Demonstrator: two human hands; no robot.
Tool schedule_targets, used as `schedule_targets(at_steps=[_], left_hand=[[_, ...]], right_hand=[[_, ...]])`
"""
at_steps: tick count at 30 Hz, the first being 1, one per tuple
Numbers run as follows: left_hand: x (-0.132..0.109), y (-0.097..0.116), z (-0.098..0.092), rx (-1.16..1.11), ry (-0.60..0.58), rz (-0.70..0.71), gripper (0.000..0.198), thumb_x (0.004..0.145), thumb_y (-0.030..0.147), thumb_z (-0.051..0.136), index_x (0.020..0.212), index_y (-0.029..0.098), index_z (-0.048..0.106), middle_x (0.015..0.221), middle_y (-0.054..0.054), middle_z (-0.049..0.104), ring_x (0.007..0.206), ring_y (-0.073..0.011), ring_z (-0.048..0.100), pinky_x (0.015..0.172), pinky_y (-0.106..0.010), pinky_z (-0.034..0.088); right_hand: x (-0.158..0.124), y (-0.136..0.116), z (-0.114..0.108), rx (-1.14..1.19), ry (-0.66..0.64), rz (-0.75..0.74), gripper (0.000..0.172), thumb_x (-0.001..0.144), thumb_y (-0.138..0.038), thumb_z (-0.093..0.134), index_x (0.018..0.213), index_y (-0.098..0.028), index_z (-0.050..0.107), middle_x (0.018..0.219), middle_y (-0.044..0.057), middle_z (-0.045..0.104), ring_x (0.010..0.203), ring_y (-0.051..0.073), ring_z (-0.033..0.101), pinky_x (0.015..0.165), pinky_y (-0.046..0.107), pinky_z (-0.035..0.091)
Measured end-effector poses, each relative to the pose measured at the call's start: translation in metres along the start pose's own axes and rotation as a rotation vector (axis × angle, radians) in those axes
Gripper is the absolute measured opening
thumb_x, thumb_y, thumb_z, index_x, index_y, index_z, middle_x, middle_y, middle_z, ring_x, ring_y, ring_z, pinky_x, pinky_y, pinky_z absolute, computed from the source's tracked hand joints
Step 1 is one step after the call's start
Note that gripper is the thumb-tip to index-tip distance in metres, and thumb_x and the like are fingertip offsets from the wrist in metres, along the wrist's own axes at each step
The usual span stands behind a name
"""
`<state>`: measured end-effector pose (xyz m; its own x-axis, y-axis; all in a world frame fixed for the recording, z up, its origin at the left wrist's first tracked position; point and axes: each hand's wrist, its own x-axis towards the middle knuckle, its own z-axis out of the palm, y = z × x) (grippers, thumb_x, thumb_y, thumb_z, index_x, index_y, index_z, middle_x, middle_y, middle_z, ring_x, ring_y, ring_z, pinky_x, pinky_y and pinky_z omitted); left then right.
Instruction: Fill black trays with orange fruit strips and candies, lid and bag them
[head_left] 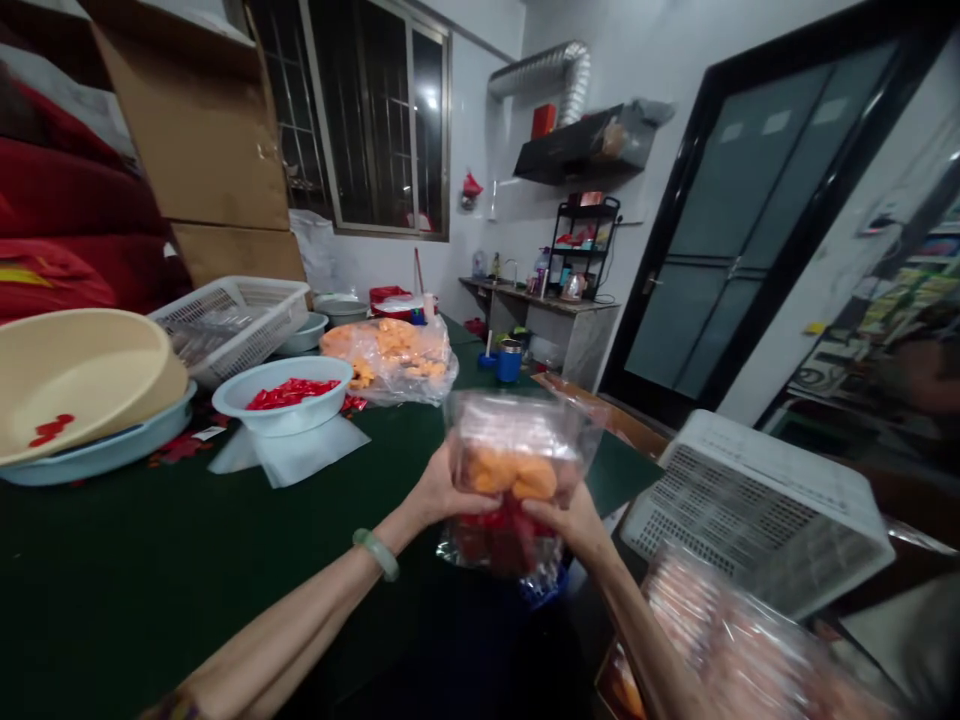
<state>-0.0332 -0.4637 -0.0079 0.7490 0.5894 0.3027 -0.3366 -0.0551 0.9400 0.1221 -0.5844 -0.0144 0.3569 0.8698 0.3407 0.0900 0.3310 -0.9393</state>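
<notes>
A clear plastic bag (517, 425) is held up over the near edge of the green table (300, 560). Orange pieces show in its middle, red items lower down and pale, blurred contents near the top. My left hand (450, 490) grips the bag's left side, thumb across the front; a pale green bangle circles that wrist. On the right side my right hand (570, 515) holds the same bag, its thumb also on the front. The fingers behind the bag are mostly hidden.
Red packets fill a light blue bowl (247, 395) on the left, beside a cream basin (82, 370). Beyond lies a bag of orange pieces (394, 350), with a blue cup (509, 362) to its right. A white crate (757, 500) and packed clear bags (750, 640) are at right.
</notes>
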Motion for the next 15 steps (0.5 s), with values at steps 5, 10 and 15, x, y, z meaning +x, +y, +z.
schedule_targets(at_steps=[5, 10, 15], left_hand=[[0.034, -0.012, 0.028, -0.354, 0.103, -0.180, 0.061, 0.050, 0.013, 0.082, 0.107, 0.011, 0.059, 0.100, -0.013, 0.068, 0.089, -0.0275, 0.065, 0.087, -0.042, 0.050], [0.085, -0.045, 0.060, -0.561, 0.165, -0.513, 0.041, 0.055, 0.007, 0.074, 0.095, 0.007, 0.063, 0.083, -0.012, 0.070, 0.074, -0.0237, 0.068, 0.079, -0.039, 0.054], [0.128, -0.072, 0.089, -0.518, 0.144, -0.680, 0.025, 0.062, 0.009, 0.070, 0.086, 0.007, 0.063, 0.074, -0.011, 0.069, 0.067, -0.0225, 0.067, 0.074, -0.042, 0.055]], right_hand=[[0.030, -0.012, -0.029, 0.088, 0.061, 0.158, 0.056, 0.067, -0.036, 0.073, 0.118, -0.023, 0.053, 0.118, 0.010, 0.061, 0.102, 0.024, 0.062, 0.089, 0.039, 0.048], [0.058, -0.012, -0.081, 0.120, 0.064, 0.563, 0.041, 0.074, -0.044, 0.063, 0.102, -0.014, 0.065, 0.094, 0.017, 0.069, 0.074, 0.025, 0.068, 0.070, 0.042, 0.053], [0.077, -0.002, -0.125, 0.071, 0.147, 0.777, 0.031, 0.074, -0.040, 0.064, 0.086, -0.011, 0.067, 0.083, 0.018, 0.070, 0.068, 0.025, 0.068, 0.065, 0.040, 0.053]])
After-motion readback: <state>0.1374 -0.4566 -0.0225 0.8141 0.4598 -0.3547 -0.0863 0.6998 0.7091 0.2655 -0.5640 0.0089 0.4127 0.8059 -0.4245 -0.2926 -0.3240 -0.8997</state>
